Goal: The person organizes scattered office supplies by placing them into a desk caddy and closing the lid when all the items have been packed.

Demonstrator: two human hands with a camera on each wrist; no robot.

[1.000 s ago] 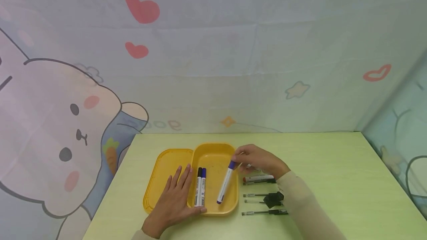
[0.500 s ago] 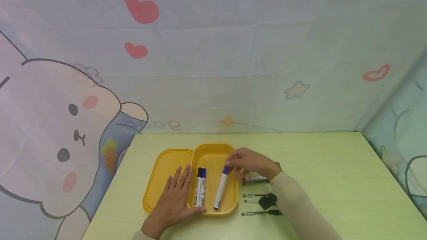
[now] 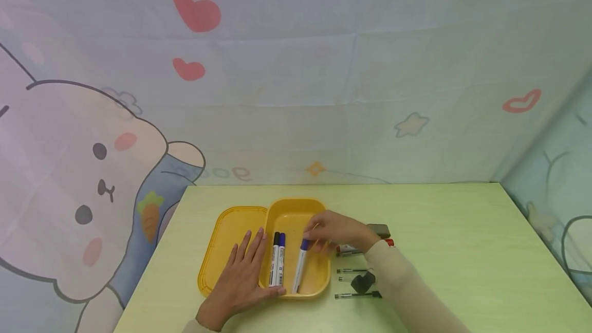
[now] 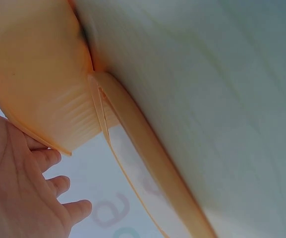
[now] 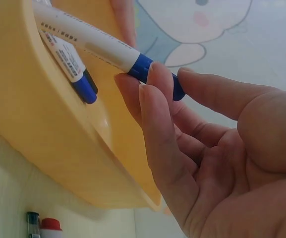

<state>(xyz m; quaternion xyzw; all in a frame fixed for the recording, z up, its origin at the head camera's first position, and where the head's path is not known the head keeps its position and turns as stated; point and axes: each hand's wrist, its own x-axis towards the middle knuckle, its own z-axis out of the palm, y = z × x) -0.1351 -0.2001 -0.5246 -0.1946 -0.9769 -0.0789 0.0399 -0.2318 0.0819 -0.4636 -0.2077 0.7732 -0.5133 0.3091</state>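
My right hand (image 3: pixel 336 231) pinches a white marker (image 3: pixel 299 270) by its blue cap (image 5: pixel 142 68), fingertips on one side and thumb on the other. The marker slants over the right half of a yellow box (image 3: pixel 319 276), its lower end near the front wall. Two more markers, one black-capped (image 3: pixel 275 261) and one blue-capped (image 3: pixel 281 263), lie side by side in the box's left part. My left hand (image 3: pixel 241 274) has its fingers spread and rests at the box's left rim, thumb along the front. In the left wrist view, its fingertips touch the box edge (image 4: pixel 58 148).
A yellow lid (image 3: pixel 217 256) lies left of the box. To the right lie a red-capped marker (image 3: pixel 342 248), several black pens (image 3: pixel 353 296), a small black object (image 3: pixel 363 282) and a grey block (image 3: pixel 379 229), partly behind my right arm.
My right hand has moved left and toward the front with the blue-capped marker, bringing it closer to the other two. The left hand has stayed put.
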